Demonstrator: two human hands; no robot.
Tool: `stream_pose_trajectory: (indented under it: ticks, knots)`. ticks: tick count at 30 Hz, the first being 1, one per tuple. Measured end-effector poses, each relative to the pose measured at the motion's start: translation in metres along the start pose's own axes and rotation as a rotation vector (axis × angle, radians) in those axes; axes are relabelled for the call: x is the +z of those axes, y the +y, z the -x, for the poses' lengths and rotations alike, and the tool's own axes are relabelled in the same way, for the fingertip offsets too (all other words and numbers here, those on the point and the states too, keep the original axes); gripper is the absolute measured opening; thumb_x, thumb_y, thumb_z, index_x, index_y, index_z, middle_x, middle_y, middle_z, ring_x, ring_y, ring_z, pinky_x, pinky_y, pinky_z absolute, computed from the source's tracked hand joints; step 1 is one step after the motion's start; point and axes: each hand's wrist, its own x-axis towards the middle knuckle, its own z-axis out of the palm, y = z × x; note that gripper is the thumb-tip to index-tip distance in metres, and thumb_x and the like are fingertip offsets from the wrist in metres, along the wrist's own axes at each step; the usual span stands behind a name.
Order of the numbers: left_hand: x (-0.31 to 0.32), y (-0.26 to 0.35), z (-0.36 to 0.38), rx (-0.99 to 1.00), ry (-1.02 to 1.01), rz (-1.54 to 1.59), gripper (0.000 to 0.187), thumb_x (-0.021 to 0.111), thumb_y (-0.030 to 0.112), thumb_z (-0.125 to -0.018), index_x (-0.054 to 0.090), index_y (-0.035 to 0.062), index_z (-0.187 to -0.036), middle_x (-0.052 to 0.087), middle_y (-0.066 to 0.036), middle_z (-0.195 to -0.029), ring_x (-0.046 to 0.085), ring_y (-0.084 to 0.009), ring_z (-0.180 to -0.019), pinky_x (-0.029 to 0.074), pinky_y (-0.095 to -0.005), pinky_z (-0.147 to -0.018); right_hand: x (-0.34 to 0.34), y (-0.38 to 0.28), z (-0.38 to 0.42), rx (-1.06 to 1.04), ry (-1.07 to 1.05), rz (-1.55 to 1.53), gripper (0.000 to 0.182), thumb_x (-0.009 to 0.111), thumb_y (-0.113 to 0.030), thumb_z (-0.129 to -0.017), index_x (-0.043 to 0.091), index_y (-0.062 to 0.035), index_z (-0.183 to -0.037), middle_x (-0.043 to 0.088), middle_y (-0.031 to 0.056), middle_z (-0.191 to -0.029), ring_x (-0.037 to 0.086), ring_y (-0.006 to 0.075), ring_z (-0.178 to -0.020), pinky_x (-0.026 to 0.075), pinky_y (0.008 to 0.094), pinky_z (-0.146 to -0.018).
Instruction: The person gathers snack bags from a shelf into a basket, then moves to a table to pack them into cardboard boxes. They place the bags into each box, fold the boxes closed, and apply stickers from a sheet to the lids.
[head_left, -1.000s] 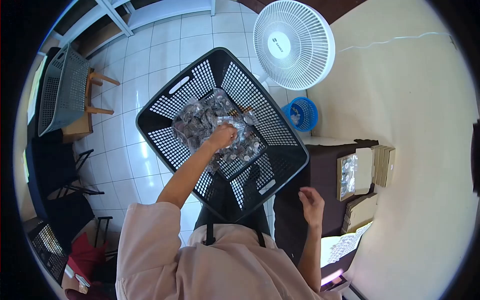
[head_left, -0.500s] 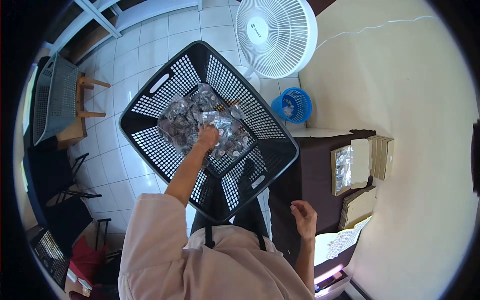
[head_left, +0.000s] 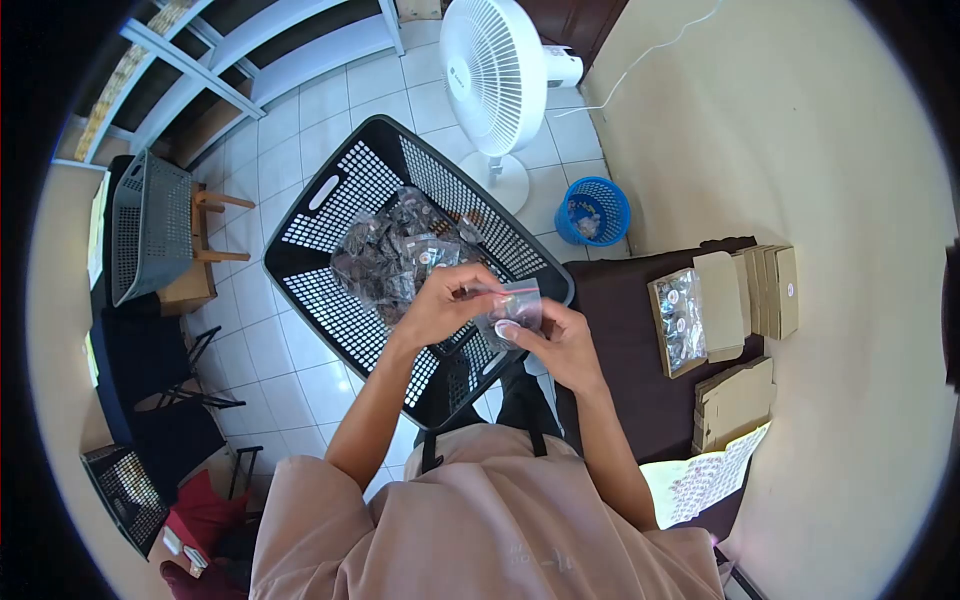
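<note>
A small clear zip bag [head_left: 522, 302] with a reddish strip along its top and a round white sticker is held between my two hands, over the near right end of the dark basket. My left hand [head_left: 447, 304] pinches the bag near its upper left edge. My right hand [head_left: 566, 347] grips its right side, the thumb by the sticker. What lies inside the bag is too small to make out. Below, the large dark plastic basket [head_left: 322, 318] holds a heap of similar small clear bags [head_left: 385, 250].
On the brown-covered table [head_left: 620, 330] at right are an opened cardboard box [head_left: 680, 322] of bags, folded boxes [head_left: 735, 405] and a sheet of round stickers [head_left: 705, 475]. A blue bin [head_left: 592, 210] and a white fan [head_left: 490, 80] stand beyond; a grey basket [head_left: 150, 230] is at left.
My left hand has risen out of the basket and moved right, now with a zip bag. My right hand has come from over the table to the bag. The view has shifted.
</note>
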Motion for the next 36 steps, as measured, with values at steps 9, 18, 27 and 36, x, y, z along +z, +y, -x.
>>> stream_pose_trajectory:
  ticks: [9,18,27,36]
  knots:
    - [0.107,0.025,-0.007,-0.007,0.218,0.181,0.019,0.069,0.0,-0.082,0.065,-0.0047,-0.1,0.066,-0.006,-0.093,0.058,-0.0076,-0.082,0.048,-0.023,-0.073,-0.059,-0.012,0.035,-0.084,0.135,-0.214,0.016,0.07,0.0,-0.082,0.069,0.0019,-0.097,0.069,0.0041,-0.085,0.06,0.006,-0.073,0.047,0.0222,-0.065]
    - [0.153,0.034,-0.032,-0.061,0.278,0.222,0.013,0.065,0.005,-0.087,0.067,-0.0038,-0.097,0.066,-0.004,-0.088,0.057,-0.0054,-0.078,0.045,-0.0197,-0.067,-0.09,-0.02,0.054,-0.028,0.214,-0.335,0.016,0.07,0.0,-0.081,0.067,0.0012,-0.097,0.067,0.0027,-0.085,0.059,0.0058,-0.074,0.047,0.0211,-0.066]
    - [0.187,0.009,-0.048,-0.006,0.387,0.247,0.012,0.063,0.004,-0.089,0.068,-0.0039,-0.095,0.066,-0.004,-0.084,0.059,-0.0067,-0.077,0.046,-0.0201,-0.07,-0.133,0.001,0.075,-0.051,0.161,-0.505,0.03,0.07,0.002,-0.08,0.058,-0.001,-0.108,0.065,0.0047,-0.095,0.061,0.0073,-0.082,0.049,0.0218,-0.068]
    - [0.209,-0.023,-0.032,-0.302,0.007,0.098,0.022,0.058,0.014,-0.093,0.063,-0.0003,-0.11,0.064,-0.005,-0.089,0.061,-0.0107,-0.081,0.05,-0.0237,-0.07,-0.269,0.046,0.107,0.022,0.701,-0.067,0.022,0.07,0.0,-0.079,0.063,-0.0009,-0.1,0.06,0.0005,-0.092,0.054,0.0084,-0.079,0.044,0.0219,-0.069]
